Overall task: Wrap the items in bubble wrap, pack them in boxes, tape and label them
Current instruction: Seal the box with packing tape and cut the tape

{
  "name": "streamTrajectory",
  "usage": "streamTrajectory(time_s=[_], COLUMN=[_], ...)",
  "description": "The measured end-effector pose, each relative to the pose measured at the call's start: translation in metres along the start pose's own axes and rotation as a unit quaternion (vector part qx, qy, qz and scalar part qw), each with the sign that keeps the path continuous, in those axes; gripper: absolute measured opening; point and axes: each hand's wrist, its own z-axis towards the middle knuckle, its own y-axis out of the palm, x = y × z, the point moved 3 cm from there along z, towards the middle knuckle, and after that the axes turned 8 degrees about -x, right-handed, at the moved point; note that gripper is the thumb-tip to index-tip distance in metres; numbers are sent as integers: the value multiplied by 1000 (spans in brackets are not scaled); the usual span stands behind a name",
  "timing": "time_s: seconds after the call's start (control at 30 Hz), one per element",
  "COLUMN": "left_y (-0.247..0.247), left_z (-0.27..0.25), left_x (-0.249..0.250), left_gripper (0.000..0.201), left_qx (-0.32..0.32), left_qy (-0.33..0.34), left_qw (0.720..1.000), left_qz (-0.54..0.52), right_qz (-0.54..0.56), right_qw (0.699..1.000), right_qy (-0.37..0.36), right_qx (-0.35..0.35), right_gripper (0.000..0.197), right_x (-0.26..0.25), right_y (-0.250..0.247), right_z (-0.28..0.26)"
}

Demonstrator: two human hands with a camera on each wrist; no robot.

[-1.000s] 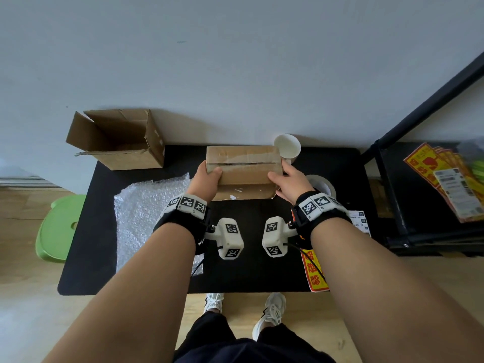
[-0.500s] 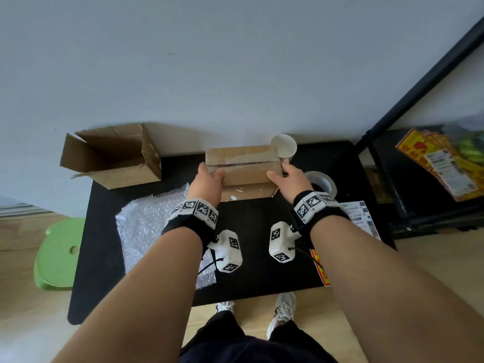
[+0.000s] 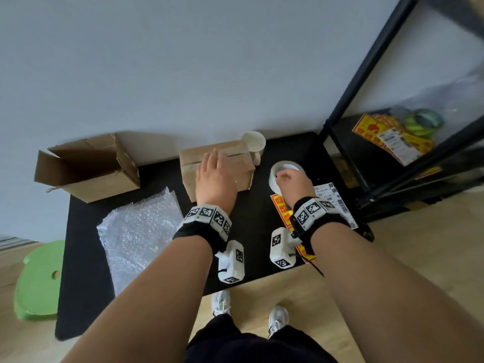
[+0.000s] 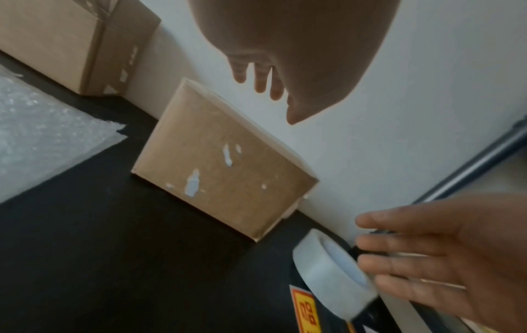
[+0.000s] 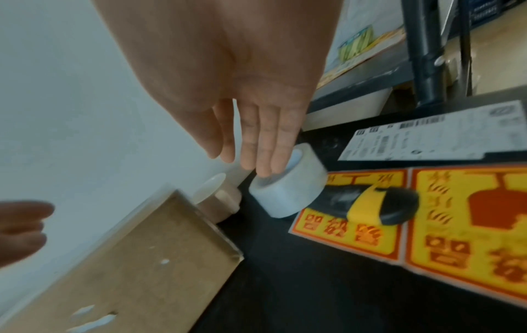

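Brown cardboard: a closed box (image 3: pixel 217 171) sits at the back of the black table (image 3: pixel 86 231), and an open box (image 3: pixel 86 166) lies on its side to the left; its inside is not visible. The left hand (image 3: pixel 214 179) hovers flat over the closed box, fingers straight. The right hand (image 3: pixel 290 180) reaches the tape roll (image 3: pixel 284 174), straight fingertips (image 5: pixel 266 166) touching its rim. Bubble wrap (image 3: pixel 138 237) lies left; a paper cup (image 3: pixel 253 142), yellow stickers (image 5: pixel 427 216), a shipping label (image 5: pixel 445 135) and a utility knife (image 5: pixel 367 205) lie around the roll.
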Motion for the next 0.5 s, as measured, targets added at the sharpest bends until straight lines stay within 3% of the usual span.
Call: streamTrajectory(time_s=[0.17, 0.33, 0.5], left_y=[33, 85, 140], left_z=[-29, -56, -73], left_x=[47, 78, 85], left_gripper=[41, 41, 44], left_qx=[-26, -155, -271], left_qy=[26, -14, -47], left_qw=[999, 987, 961], left_qz=[-18, -25, 8], right_qz=[0, -19, -89], right_qw=[1000, 1000, 995], right_qy=[2, 22, 23], right_qx=[26, 11, -32], right_gripper=[27, 27, 27], right_x=[41, 97, 145], right_y=[-32, -56, -50], right_z=[-16, -29, -28])
